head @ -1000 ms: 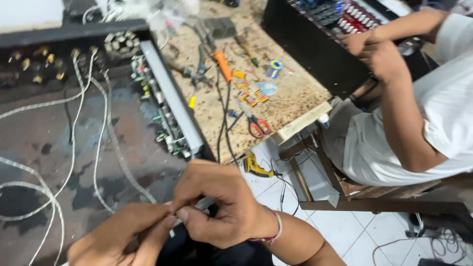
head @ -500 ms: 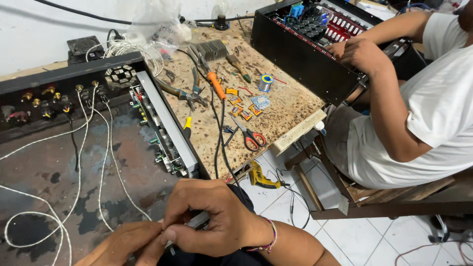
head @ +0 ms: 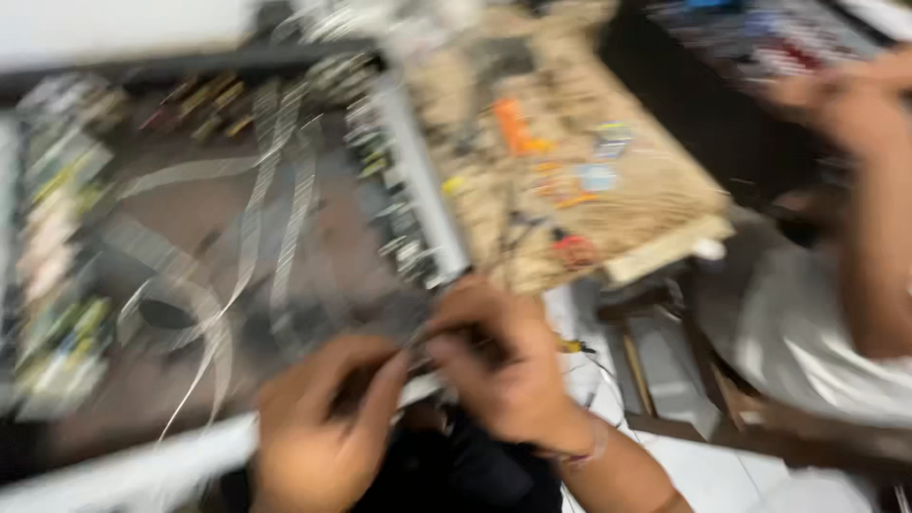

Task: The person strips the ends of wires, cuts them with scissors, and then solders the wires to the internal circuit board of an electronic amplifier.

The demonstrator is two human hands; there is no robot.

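The whole view is smeared by motion, so fine detail is lost. Low in the middle, the person's two hands meet over the near edge of the open metal chassis (head: 313, 256). The left hand (head: 318, 427) is curled, its thumb and forefinger drawn together toward the other hand. The right hand (head: 503, 366) is also curled, its fingers closed around something small and dark. Between the two hands a thin pale wire (head: 415, 334) seems to be pinched from both sides, though the blur makes it impossible to tell exactly what each hand grips. A thin bracelet (head: 591, 446) sits on the right wrist.

Inside the chassis, white cables (head: 252, 228) loop across its dark floor, and a strip of circuit board (head: 404, 204) runs along its right wall. A blurred row of green and yellow parts (head: 57, 285) lines its left side.

To the right of the chassis lies a chipboard tabletop (head: 655, 195). An orange-handled tool (head: 513, 125) lies near its far edge, small coloured bits (head: 598, 176) are scattered across its middle, and a red-handled tool (head: 575, 249) lies close to its near edge.

At the far right another person in a white shirt (head: 826, 351) sits on a wooden bench (head: 807, 437), one hand (head: 845, 109) resting on a black equipment case (head: 722, 123) beyond the tabletop's right edge.
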